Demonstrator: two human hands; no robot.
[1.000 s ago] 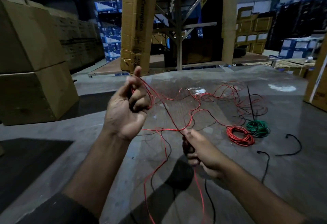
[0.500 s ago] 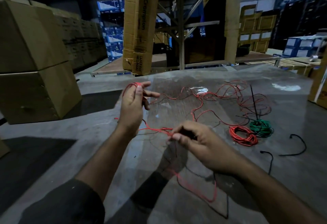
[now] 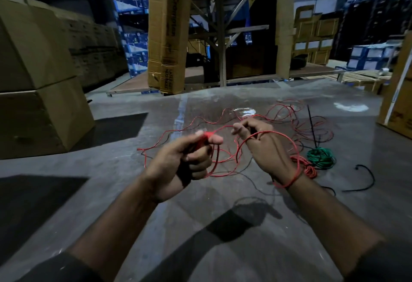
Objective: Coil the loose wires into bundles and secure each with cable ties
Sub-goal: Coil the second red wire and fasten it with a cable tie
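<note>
Raised since half a second ago and drawn close together above the grey floor (image 3: 111, 170): left hand (image 3: 178, 165) with grip clenched round a small gathered bunch of red wire (image 3: 225, 163), thumb and forefinger pinching it at the top; right hand (image 3: 265, 148) with fingers curled round the same wire, one wide loop arching over its back and down past the wrist. Loose length of red wire trailing away across the floor in tangles, mixed with thin black strands. Just beyond the right wrist, a finished red coil (image 3: 308, 168) touching a green coil (image 3: 321, 158), black cable tie (image 3: 311, 125) standing up beside them. Cardboard boxes (image 3: 38, 81) stacked at left.
</note>
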